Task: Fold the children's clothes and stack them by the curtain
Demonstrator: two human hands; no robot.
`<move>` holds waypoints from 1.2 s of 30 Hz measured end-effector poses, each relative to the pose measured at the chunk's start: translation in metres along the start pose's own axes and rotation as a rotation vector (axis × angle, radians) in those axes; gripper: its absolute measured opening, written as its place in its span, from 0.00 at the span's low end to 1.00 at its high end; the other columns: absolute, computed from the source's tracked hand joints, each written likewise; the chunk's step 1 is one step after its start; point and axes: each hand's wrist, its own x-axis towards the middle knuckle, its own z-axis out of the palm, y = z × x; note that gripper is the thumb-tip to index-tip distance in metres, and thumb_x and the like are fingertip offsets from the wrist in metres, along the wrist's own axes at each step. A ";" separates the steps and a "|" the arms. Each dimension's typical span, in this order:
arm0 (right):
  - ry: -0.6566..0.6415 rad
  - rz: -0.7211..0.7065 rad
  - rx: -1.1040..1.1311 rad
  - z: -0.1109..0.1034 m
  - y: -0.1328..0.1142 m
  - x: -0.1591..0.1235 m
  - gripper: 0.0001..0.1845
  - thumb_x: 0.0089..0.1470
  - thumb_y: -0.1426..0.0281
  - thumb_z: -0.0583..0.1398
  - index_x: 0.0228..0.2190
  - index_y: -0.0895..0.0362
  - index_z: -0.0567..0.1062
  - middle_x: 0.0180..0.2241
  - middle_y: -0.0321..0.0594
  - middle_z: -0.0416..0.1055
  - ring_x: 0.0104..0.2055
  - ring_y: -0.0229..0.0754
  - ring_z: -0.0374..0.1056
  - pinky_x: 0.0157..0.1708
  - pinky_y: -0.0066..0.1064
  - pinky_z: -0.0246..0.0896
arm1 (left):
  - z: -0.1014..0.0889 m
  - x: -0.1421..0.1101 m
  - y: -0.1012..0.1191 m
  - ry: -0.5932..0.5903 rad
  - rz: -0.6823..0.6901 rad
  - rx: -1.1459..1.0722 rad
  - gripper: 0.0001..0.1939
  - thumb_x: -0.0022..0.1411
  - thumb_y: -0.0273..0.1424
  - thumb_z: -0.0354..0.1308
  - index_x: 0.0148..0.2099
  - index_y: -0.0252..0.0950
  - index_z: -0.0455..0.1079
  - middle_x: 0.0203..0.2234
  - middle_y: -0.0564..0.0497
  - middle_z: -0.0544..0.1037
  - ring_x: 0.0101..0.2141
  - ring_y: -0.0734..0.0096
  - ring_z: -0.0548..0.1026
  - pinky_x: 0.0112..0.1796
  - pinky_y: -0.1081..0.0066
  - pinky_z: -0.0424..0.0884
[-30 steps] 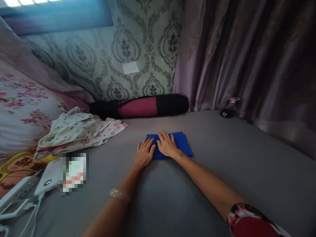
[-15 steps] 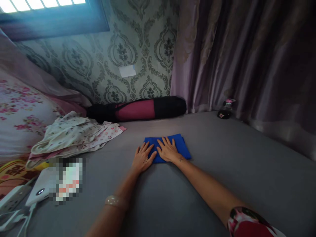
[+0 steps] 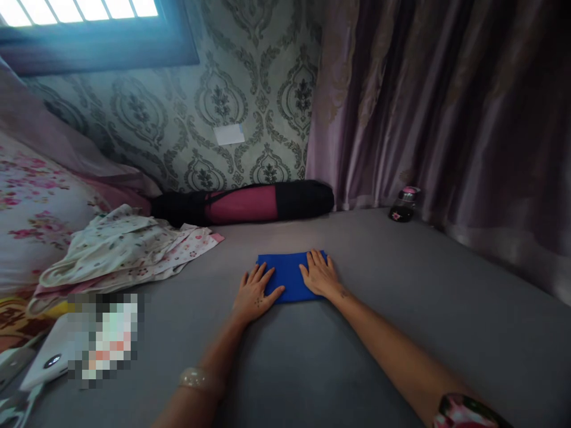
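A folded blue cloth (image 3: 288, 274) lies flat on the grey bed sheet (image 3: 379, 321) in the middle of the view. My left hand (image 3: 254, 292) rests palm down on the cloth's near left corner, fingers stretched out. My right hand (image 3: 320, 275) lies flat on the cloth's right end, fingers spread, covering that edge. Neither hand grips anything. A clear bangle (image 3: 196, 378) sits on my left wrist.
A pile of floral clothes (image 3: 120, 252) lies at the left beside a flowered pillow (image 3: 31, 220). A black and pink rolled bag (image 3: 243, 204) lies along the patterned wall. A small dark bottle (image 3: 402, 204) stands by the curtain (image 3: 446, 107). A white device (image 3: 49, 365) sits near left.
My right hand has slid rightward across the blue cloth to its right end, and the hands now lie apart. The view has tipped slightly upward.
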 end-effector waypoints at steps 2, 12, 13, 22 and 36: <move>-0.008 0.006 0.002 0.001 -0.001 0.000 0.36 0.63 0.57 0.39 0.63 0.69 0.52 0.66 0.52 0.43 0.68 0.50 0.37 0.64 0.49 0.28 | 0.001 0.000 0.000 -0.006 -0.004 0.010 0.36 0.61 0.56 0.44 0.64 0.42 0.58 0.65 0.44 0.55 0.64 0.52 0.50 0.60 0.47 0.46; -0.073 0.010 0.064 -0.012 0.003 0.001 0.35 0.63 0.57 0.38 0.63 0.66 0.53 0.66 0.50 0.43 0.68 0.49 0.37 0.63 0.49 0.32 | -0.011 0.006 0.007 -0.056 -0.018 0.011 0.33 0.62 0.55 0.43 0.60 0.41 0.64 0.61 0.41 0.62 0.62 0.48 0.55 0.59 0.43 0.47; -0.068 0.011 0.067 -0.015 0.004 0.001 0.35 0.63 0.57 0.38 0.63 0.65 0.53 0.66 0.50 0.43 0.68 0.49 0.37 0.63 0.49 0.32 | -0.013 0.010 0.009 -0.046 -0.020 0.017 0.32 0.63 0.54 0.42 0.58 0.41 0.66 0.60 0.41 0.65 0.62 0.48 0.57 0.59 0.43 0.47; 0.017 -0.001 -0.006 -0.008 0.017 0.001 0.35 0.63 0.57 0.39 0.63 0.67 0.53 0.66 0.51 0.46 0.67 0.50 0.39 0.64 0.47 0.30 | 0.006 0.051 0.010 0.012 0.035 0.020 0.29 0.67 0.45 0.41 0.62 0.33 0.60 0.63 0.39 0.57 0.64 0.53 0.51 0.62 0.52 0.42; -0.084 -0.064 -0.023 -0.039 0.027 0.043 0.22 0.60 0.63 0.48 0.48 0.60 0.71 0.52 0.52 0.68 0.56 0.51 0.60 0.58 0.45 0.42 | -0.018 0.100 -0.004 -0.232 -0.091 0.144 0.20 0.65 0.39 0.46 0.54 0.38 0.67 0.53 0.40 0.70 0.55 0.53 0.66 0.56 0.49 0.54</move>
